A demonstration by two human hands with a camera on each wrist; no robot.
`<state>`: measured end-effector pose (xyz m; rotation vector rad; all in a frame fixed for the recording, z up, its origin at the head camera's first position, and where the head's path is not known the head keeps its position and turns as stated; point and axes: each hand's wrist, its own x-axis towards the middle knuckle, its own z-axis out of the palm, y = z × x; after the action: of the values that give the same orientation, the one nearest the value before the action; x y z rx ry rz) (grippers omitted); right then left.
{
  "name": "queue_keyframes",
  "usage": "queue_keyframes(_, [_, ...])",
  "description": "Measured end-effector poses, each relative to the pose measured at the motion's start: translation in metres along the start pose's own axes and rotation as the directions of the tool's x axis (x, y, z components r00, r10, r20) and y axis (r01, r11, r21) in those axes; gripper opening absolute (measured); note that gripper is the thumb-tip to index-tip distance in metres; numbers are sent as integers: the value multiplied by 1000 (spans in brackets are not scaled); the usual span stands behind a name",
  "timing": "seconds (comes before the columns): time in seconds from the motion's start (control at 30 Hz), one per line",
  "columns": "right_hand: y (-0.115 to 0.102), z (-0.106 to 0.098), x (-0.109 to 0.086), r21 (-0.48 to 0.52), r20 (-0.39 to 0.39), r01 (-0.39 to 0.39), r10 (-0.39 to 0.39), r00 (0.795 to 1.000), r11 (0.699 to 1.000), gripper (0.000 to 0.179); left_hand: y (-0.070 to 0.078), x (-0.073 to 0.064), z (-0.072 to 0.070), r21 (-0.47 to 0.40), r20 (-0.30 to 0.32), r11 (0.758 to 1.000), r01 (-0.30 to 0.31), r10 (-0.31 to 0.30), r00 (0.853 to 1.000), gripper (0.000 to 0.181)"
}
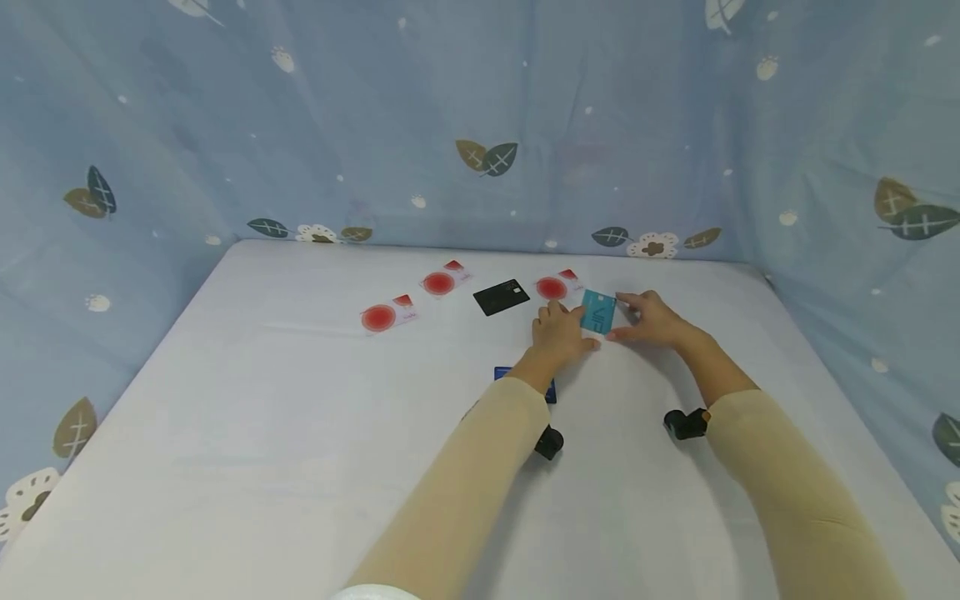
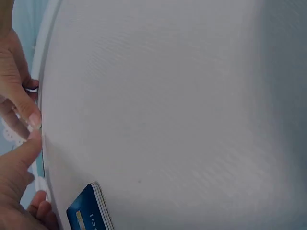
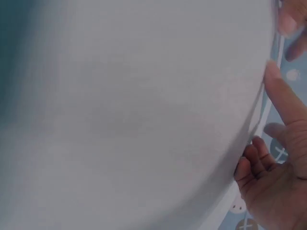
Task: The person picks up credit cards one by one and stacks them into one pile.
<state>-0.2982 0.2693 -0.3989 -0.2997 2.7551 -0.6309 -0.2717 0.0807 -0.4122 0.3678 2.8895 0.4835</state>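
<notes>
A teal card (image 1: 597,312) lies between both hands near the back right of the white table. My left hand (image 1: 557,335) holds it at its left and lower edges, thumb (image 2: 29,146) and fingers apart. My right hand (image 1: 651,321) holds the right side, with a finger at the upper corner and the thumb at the lower one. In the right wrist view the right hand (image 3: 283,177) has its other fingers curled by the tabletop. A blue card stack (image 2: 88,211), partly hidden by the left forearm in the head view, lies nearer the front.
A black card (image 1: 501,297) lies left of the hands. White cards with red circles, a left one (image 1: 387,316), a middle one (image 1: 446,279) and a right one (image 1: 558,286), are spread around it. A leaf-patterned blue curtain (image 1: 375,125) borders the table's back and sides.
</notes>
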Motion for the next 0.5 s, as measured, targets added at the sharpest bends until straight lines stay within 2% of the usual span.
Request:
queue_keyframes(0.07, [-1, 0, 2, 7, 22, -31, 31, 999, 999, 91, -1, -1, 0, 8, 13, 1000, 2, -2, 1000, 70])
queue_keyframes(0.17, [-3, -1, 4, 5, 39, -58, 58, 998, 998, 92, -1, -1, -1, 75, 25, 997, -18, 16, 1000, 66])
queue_keyframes(0.3, [-5, 0, 3, 11, 25, -60, 59, 998, 998, 91, -1, -2, -4, 149, 28, 988, -48, 44, 999, 57])
queue_keyframes(0.5, [-3, 5, 0, 32, 9, -69, 69, 998, 997, 90, -2, -5, -8, 166, 41, 980, -110, 105, 994, 45])
